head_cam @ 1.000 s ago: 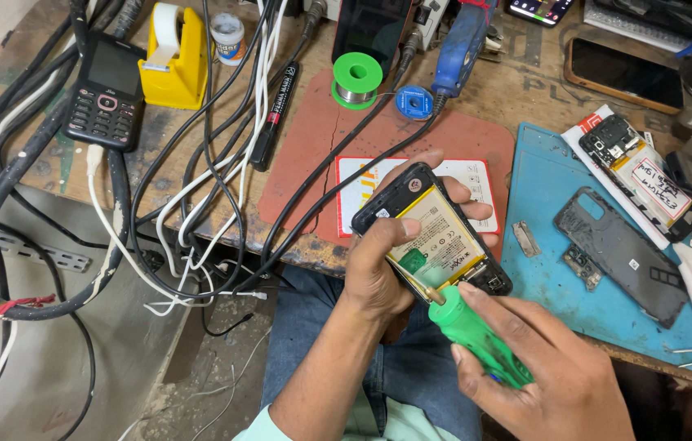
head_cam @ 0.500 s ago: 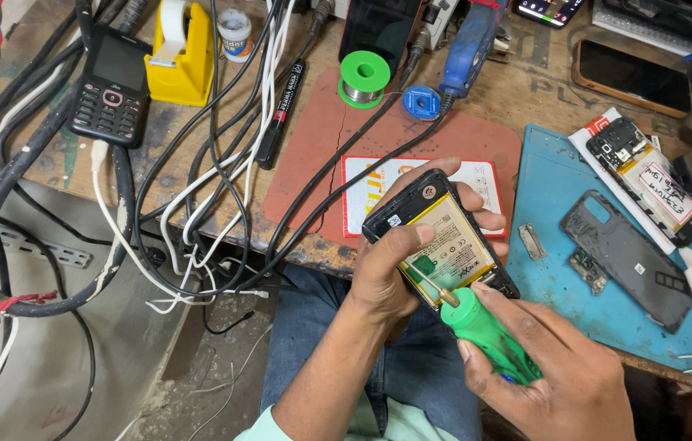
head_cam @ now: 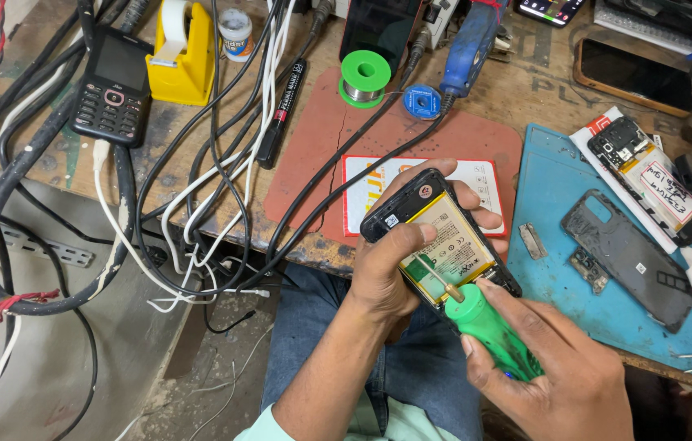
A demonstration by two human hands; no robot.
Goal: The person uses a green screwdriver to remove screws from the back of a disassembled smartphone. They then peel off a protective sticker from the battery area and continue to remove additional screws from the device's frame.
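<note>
Two hands at work: our left hand (head_cam: 382, 273) grips the opened black smartphone with exposed yellow battery (head_cam: 441, 238); our right hand (head_cam: 558, 371) holds a green-handled screwdriver (head_cam: 489, 327), tip on the battery. Right of them, a blue mat (head_cam: 558, 188) carries a dark back cover (head_cam: 627, 257).

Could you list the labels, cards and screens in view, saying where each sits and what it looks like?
Battery label: yellow and white, in the opened phone held by the left hand.
Card: white, red-edged, on the red mat behind the phone.
Keypad phone: black, screen dark, far left.
Smartphone: dark screen, top right.
White label: handwritten, on the phone board at right.
Lit screen: top edge, colourful.
</note>
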